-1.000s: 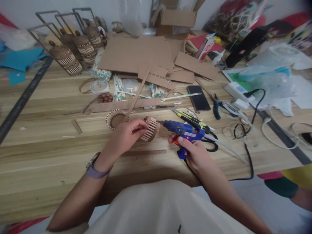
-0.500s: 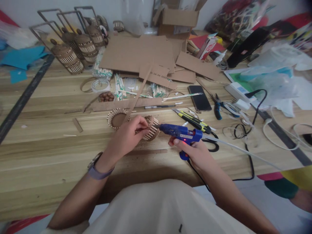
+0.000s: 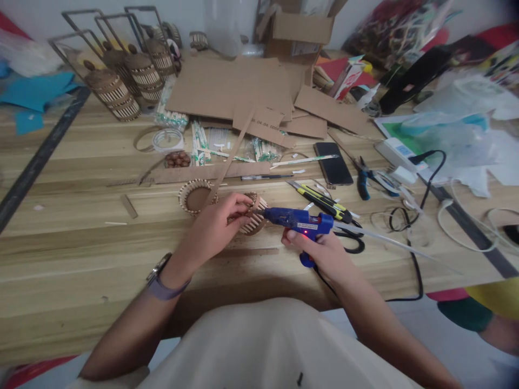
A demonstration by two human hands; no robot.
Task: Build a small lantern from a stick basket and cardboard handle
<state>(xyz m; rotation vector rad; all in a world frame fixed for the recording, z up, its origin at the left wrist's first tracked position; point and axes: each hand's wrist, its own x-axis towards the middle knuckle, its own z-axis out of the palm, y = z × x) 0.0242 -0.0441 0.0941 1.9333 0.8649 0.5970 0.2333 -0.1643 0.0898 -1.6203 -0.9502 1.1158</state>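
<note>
My right hand (image 3: 320, 251) is wrapped round a blue hot glue gun (image 3: 298, 219), its red light lit and a clear glue stick (image 3: 389, 243) out of its back. The nozzle meets a small round piece of cardboard and pale sticks (image 3: 256, 219). At that piece's left side, my left hand (image 3: 217, 221) pinches a narrow cardboard strip (image 3: 231, 154), whose long part slants up and away over the table. My fingers hide part of the strip and the piece's left edge. Just beyond the left hand lies a ring-shaped stick-and-cardboard piece (image 3: 197, 197).
A yellow-black utility knife (image 3: 320, 201), scissors (image 3: 354, 243), phone (image 3: 333, 163) and pliers (image 3: 362, 178) lie to the right. Cardboard sheets (image 3: 214, 86) lie behind. Several lantern-like models (image 3: 115, 94) stand back left. The gun's black cord (image 3: 417, 275) trails at right.
The glue gun has shifted slightly left, its nozzle now over the round piece nearer my left fingers. My left hand keeps its pinch with little movement.
</note>
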